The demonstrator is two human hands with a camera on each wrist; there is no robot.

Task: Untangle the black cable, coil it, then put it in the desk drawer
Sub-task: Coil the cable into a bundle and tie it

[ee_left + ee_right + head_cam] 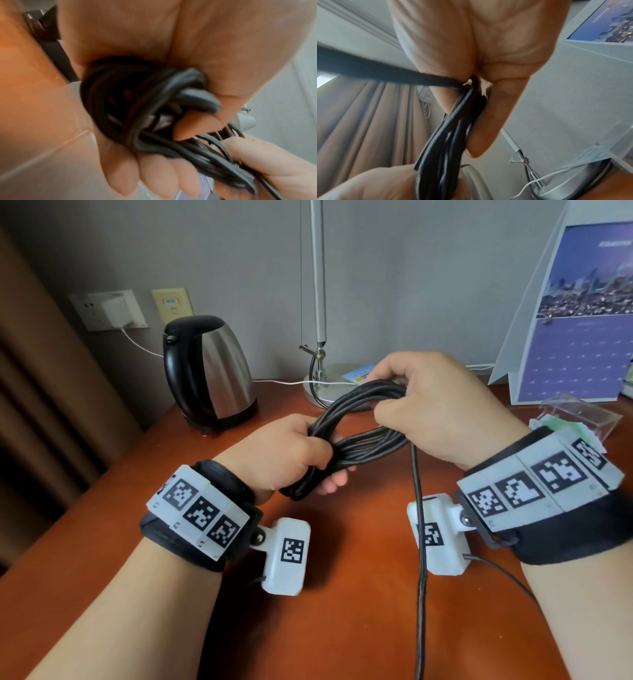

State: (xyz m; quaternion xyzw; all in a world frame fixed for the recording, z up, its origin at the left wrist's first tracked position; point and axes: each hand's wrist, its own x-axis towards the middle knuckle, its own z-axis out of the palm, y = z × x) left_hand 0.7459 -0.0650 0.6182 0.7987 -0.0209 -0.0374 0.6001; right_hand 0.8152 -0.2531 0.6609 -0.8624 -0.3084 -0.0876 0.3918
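Note:
The black cable (pixel 363 422) is gathered into a long coil of several loops, held in the air above the desk (pixel 342 594). My left hand (pixel 291 453) grips the coil's near end, fingers curled round the bundle (pixel 154 128). My right hand (pixel 428 405) holds the far end, fingers wrapped over the loops (pixel 447 135). One loose strand (pixel 419 542) hangs from under the right hand, down past the wrist camera and off the bottom of the head view. No drawer is in view.
A steel kettle (pixel 209 371) stands at the back left, a lamp base (pixel 329 392) with a white wire behind the hands. A standing calendar (pixel 579 313) and a clear plastic box (pixel 582 416) are at the right. A curtain (pixel 41 371) hangs left.

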